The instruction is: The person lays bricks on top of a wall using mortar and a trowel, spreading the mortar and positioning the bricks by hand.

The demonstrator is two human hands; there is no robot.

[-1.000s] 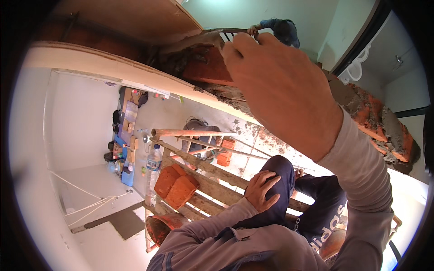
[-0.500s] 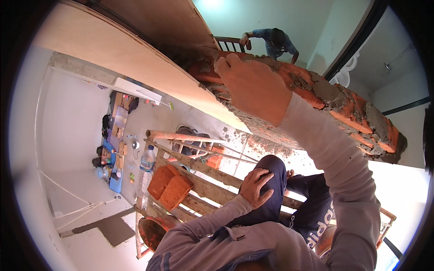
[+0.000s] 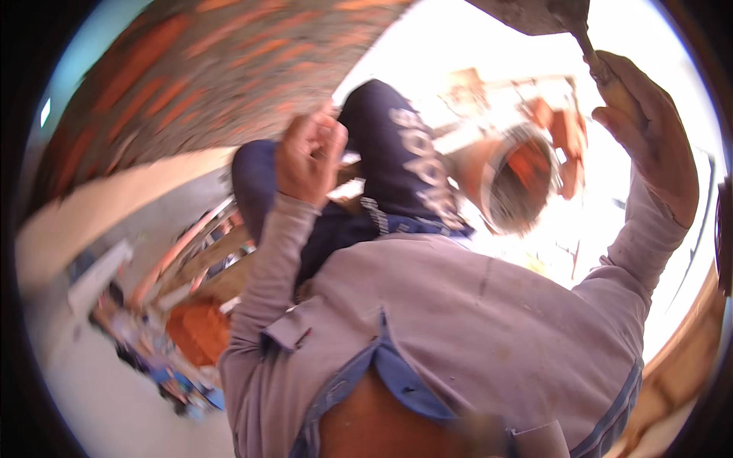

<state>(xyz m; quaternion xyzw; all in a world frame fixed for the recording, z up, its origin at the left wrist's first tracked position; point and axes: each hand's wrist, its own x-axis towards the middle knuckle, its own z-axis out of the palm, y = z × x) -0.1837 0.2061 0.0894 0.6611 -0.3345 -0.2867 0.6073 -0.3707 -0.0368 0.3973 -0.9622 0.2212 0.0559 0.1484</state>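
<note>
In the upper right, my right hand [image 3: 649, 126] is wrapped round the handle of a trowel [image 3: 534, 14], its grey metal blade cut off by the top edge. My left hand [image 3: 309, 156] is raised above my knees, palm partly showing, fingers curled in and slightly blurred. Nothing can be made out in it. Beyond that hand stands a brick wall [image 3: 191, 84] with grey mortar in its joints. Between my legs and the right arm is a mortar-stained bucket [image 3: 472, 172], orange and dark inside.
Orange bricks [image 3: 200, 332] lie on the wooden planks [image 3: 240, 278] of a scaffold at lower left. More bricks [image 3: 566, 133] are stacked beyond the bucket. On the floor far below at left are blurred scattered items [image 3: 164, 374]. Glare washes out the right side.
My view has swung to the right. My right hand has left the wall top and now grips a trowel. My left hand has lifted off my knee and its fingers have curled.
</note>
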